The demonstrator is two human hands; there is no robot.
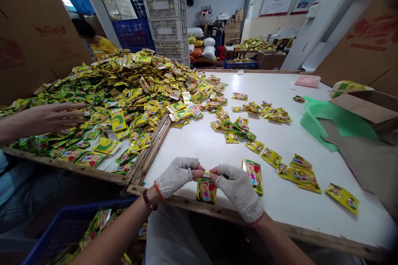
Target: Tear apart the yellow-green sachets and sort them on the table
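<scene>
"What do we see left of the wooden divider (149, 151)?"

"Farthest left of it, we see a co-worker's bare hand (59, 118) over the near side of a big heap of packets (130, 91). Lower down on that side, we have a blue crate (56, 232) with more packets inside."

"And where are our hands?"

"Just right of the divider, at the near edge of the white tabletop (192, 145). Our gloved left hand (177, 177) pinches the top of the held packet (206, 191) near one corner, and our gloved right hand (239, 190) pinches it near the other."

"What do we find further right of the divider?"

"A large packet (253, 176) just beyond our right hand, loose small packets (271, 157) scattered about, then a green plastic basin (317, 122) and an open carton (363, 107)."
</scene>
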